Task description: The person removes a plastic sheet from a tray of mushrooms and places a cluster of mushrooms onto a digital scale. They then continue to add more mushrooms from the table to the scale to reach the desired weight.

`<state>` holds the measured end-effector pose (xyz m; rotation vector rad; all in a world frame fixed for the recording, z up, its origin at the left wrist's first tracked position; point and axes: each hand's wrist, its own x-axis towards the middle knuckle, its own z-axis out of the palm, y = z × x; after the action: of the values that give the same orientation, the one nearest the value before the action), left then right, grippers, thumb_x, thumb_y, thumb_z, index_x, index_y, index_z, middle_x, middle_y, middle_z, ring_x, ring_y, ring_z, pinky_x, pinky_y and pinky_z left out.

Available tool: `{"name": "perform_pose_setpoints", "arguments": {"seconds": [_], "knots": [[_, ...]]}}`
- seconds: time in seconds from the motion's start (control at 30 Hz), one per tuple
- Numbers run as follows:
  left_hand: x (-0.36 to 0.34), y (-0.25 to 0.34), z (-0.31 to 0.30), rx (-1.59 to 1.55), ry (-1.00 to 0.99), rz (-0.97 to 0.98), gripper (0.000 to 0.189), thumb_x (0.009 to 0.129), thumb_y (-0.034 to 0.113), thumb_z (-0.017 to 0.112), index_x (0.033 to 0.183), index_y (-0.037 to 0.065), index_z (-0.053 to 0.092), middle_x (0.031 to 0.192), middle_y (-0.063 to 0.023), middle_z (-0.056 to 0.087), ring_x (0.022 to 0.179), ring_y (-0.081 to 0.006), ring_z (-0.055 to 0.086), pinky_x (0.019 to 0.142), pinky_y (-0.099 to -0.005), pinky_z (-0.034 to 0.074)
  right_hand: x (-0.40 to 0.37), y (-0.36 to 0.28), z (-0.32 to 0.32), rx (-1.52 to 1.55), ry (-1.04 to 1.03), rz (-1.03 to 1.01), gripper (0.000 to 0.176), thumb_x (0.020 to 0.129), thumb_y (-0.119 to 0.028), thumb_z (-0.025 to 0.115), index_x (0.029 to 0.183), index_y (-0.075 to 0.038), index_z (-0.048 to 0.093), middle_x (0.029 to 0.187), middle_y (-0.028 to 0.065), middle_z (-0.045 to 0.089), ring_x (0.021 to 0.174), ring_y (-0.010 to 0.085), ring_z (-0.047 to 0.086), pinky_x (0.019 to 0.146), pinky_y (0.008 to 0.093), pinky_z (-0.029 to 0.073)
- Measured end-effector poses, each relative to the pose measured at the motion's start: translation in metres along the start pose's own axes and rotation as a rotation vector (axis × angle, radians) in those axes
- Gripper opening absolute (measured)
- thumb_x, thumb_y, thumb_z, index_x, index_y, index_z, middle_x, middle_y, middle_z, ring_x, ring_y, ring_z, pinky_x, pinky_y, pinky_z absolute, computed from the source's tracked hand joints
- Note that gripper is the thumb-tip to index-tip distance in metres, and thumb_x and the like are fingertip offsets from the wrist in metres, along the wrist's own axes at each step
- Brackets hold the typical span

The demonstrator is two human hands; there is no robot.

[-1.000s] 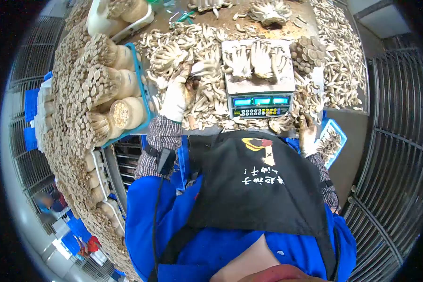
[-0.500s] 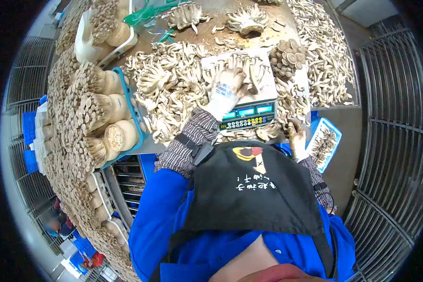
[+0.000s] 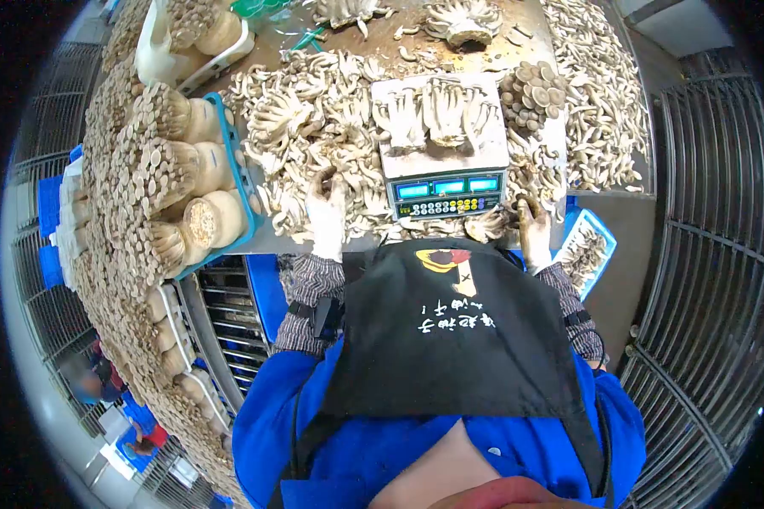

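Note:
My left hand (image 3: 327,212), in a white glove with dark-stained fingertips, rests among loose mushrooms (image 3: 361,174) left of the digital scale (image 3: 450,199). Its fingers look slightly parted, and I see nothing held in them. Right of the scale, at the table's near edge, is my right hand (image 3: 534,235), also gloved and stained. Thumb and fingers are apart beside a few mushrooms, with no object visible in them. On the scale's white plate lie clusters of long-stemmed mushrooms (image 3: 446,114), untouched by either hand. The scale's displays are lit, but I cannot read the figures.
A brown-capped mushroom cluster (image 3: 532,93) sits right of the scale. At left, a blue crate (image 3: 250,208) holds mushroom blocks (image 3: 216,216). A blue-rimmed basket (image 3: 609,246) of mushrooms is low on the right, near a metal rack (image 3: 721,195). Another person (image 3: 98,377) is far left.
My left hand has left the mushrooms on the scale and moved left and back to the loose pile. More mushrooms show on the plate. My right hand has stayed in nearly the same place.

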<state>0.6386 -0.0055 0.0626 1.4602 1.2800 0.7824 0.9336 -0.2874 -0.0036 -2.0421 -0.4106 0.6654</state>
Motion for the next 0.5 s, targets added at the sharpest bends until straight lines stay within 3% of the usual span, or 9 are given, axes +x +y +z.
{"name": "perform_pose_setpoints", "arguments": {"seconds": [0.03,0.13,0.2,0.3,0.33,0.43,0.5], "knots": [[0.001,-0.007,-0.002,0.0,0.008,-0.009,0.03,0.096,0.01,0.062,0.122,-0.005,0.06,0.101,-0.0121,0.068,0.088,-0.0157,0.063,0.078,-0.0269,0.052,0.003,0.001,0.001,0.081,-0.032,0.076,0.034,0.098,-0.023,0.06,0.119,0.003,0.066,0.112,0.0167,0.071,0.102,0.0225,0.065,0.091,0.0332,0.049],[0.008,-0.019,0.002,0.067,-0.06,0.044,0.037,0.097,0.018,0.063,0.124,-0.007,0.06,0.109,-0.0163,0.069,0.093,-0.0185,0.064,0.082,-0.0297,0.052,0.003,-0.011,0.0,0.096,-0.067,0.072,0.034,0.099,-0.022,0.058,0.122,0.003,0.064,0.118,0.0159,0.069,0.106,0.0221,0.063,0.094,0.0332,0.048],[0.014,-0.006,0.009,0.028,-0.13,-0.036,0.043,0.097,0.023,0.063,0.127,-0.008,0.058,0.112,-0.0193,0.069,0.098,-0.0223,0.065,0.089,-0.0327,0.051,0.006,-0.016,0.001,0.207,-0.09,0.02,0.035,0.1,-0.022,0.058,0.125,0.002,0.063,0.122,0.0168,0.067,0.113,0.0237,0.062,0.097,0.0344,0.047],[0.028,0.006,0.025,-0.009,-0.209,-0.072,0.05,0.096,0.028,0.064,0.128,-0.009,0.057,0.116,-0.0217,0.068,0.103,-0.0252,0.065,0.092,-0.034,0.05,0.011,-0.037,0.006,0.15,-0.008,-0.127,0.039,0.101,-0.023,0.057,0.129,0.004,0.059,0.123,0.0173,0.066,0.115,0.0248,0.061,0.099,0.0343,0.047],[0.033,0.009,0.032,-0.023,-0.248,-0.045,0.054,0.095,0.032,0.065,0.129,-0.01,0.057,0.118,-0.023,0.068,0.106,-0.0266,0.065,0.094,-0.0345,0.049,0.016,-0.041,0.009,0.125,0.009,-0.147,0.051,0.101,-0.032,0.058,0.133,0.007,0.055,0.126,0.0187,0.064,0.117,0.0256,0.06,0.102,0.0343,0.046],[0.049,0.027,0.051,0.01,-0.294,-0.089,0.061,0.092,0.036,0.068,0.129,-0.011,0.056,0.118,-0.0242,0.068,0.11,-0.0279,0.065,0.095,-0.0344,0.049,0.027,-0.072,0.019,0.283,-0.026,-0.06,0.064,0.099,-0.043,0.06,0.136,0.008,0.05,0.127,0.0183,0.063,0.114,0.0251,0.061,0.1,0.0338,0.046],[0.064,0.018,0.067,0.015,-0.238,0.003,0.064,0.091,0.038,0.07,0.129,-0.011,0.055,0.115,-0.0244,0.069,0.104,-0.0276,0.067,0.09,-0.0355,0.051,0.031,-0.099,0.021,0.28,-0.09,-0.029,0.073,0.096,-0.051,0.061,0.138,0.008,0.049,0.123,0.0176,0.063,0.106,0.0222,0.061,0.092,0.0326,0.049]]}}
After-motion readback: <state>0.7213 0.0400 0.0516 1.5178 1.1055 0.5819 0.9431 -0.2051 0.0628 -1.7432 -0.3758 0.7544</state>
